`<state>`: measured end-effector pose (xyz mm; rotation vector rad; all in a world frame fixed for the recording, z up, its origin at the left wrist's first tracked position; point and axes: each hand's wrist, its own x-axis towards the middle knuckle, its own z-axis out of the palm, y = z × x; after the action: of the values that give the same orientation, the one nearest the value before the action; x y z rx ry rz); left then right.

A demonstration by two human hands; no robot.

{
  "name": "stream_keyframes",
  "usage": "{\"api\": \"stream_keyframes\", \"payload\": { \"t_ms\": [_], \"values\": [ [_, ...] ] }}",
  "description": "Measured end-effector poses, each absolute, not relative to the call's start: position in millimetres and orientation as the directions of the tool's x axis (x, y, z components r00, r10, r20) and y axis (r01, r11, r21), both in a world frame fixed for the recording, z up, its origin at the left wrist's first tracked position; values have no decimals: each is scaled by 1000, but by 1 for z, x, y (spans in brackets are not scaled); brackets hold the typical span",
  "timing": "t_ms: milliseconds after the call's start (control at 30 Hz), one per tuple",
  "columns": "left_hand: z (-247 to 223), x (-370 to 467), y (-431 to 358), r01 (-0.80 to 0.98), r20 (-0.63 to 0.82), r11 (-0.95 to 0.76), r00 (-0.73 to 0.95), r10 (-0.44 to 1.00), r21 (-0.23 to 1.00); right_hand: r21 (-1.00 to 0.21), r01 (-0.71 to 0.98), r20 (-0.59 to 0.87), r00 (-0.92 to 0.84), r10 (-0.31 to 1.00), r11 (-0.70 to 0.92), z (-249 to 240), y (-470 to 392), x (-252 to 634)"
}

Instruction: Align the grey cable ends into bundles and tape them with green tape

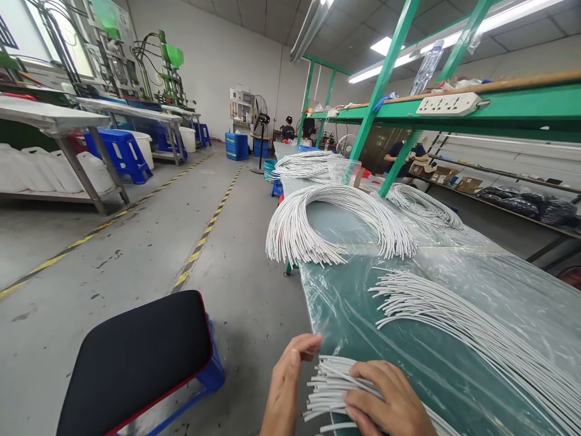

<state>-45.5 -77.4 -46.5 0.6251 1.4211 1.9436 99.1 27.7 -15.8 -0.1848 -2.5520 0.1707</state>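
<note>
At the near edge of the green table, under clear plastic sheeting, lies a bundle of white cable pieces. My right hand lies flat on top of this bundle, pressing it down. My left hand stands upright against the cut ends, its fingertips touching them. Another fan of white cables spreads across the table to the right. Farther up the table a large curved cable bundle hangs over the left edge.
A black-cushioned stool with a blue frame stands left of the table. More cable bundles lie farther back. A green shelf frame carries a white power strip. Other people work in the distance. Blue stools and steel tables line the left aisle.
</note>
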Motion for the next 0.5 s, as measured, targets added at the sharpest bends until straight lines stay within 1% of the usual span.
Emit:
{"api": "stream_keyframes", "payload": {
  "t_ms": [67, 200, 267, 333, 400, 500],
  "values": [
    [-50, -41, -83, -210, -10, -189, -694, 720, 959, -176, 89, 518, -839, 169, 980, -14, 26, 96],
    [-55, -32, -88, -232, -15, -193, -674, 739, 953, -253, 129, 483, -842, 241, 959, -11, 24, 89],
    [-54, -31, -88, -248, -31, -188, -675, 737, 950, -252, 129, 458, -857, 235, 959, -11, 22, 86],
    [-52, -32, -89, -292, -86, -162, -681, 728, 942, -219, 130, 474, -852, 222, 967, -12, 20, 86],
    [-51, -34, -91, -356, -169, -114, -672, 721, 927, -164, 128, 534, -822, 197, 978, -15, 16, 88],
    [-53, -37, -96, -402, -210, -99, -655, 726, 910, -78, 86, 624, -773, 115, 993, -23, 6, 89]
  ]
}}
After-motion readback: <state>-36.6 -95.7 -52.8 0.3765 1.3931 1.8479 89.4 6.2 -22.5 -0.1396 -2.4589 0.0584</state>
